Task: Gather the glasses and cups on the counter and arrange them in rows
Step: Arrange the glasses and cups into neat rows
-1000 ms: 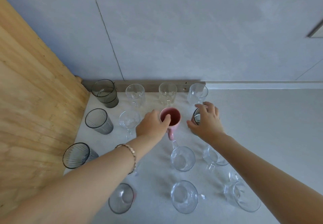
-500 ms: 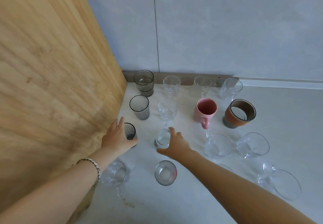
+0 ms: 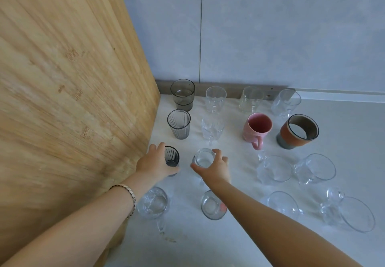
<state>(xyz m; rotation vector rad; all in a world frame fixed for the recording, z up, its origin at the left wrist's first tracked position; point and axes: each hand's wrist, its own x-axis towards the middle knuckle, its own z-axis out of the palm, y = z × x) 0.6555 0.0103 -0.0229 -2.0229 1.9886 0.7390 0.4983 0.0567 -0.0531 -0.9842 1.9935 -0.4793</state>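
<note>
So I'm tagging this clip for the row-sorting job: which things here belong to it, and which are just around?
Part of the job:
- ribbed grey glass in left hand
- clear glass in right hand
- pink mug
- brown cup
- counter

Just around:
- wooden panel
- tiled wall

A single wide-angle view looks from the person's head, forward and steeply down onto the pale counter [image 3: 333,243], close enough that both forearms run in from the bottom edge toward the middle of the picture. It faces the grey tiled wall [image 3: 270,37] at the back of the counter, with a wooden side panel [image 3: 62,100] filling the left third, and straight lines bow toward the edges. The rows of glasses and cups sit in the centre and lower right, near the lens.
</note>
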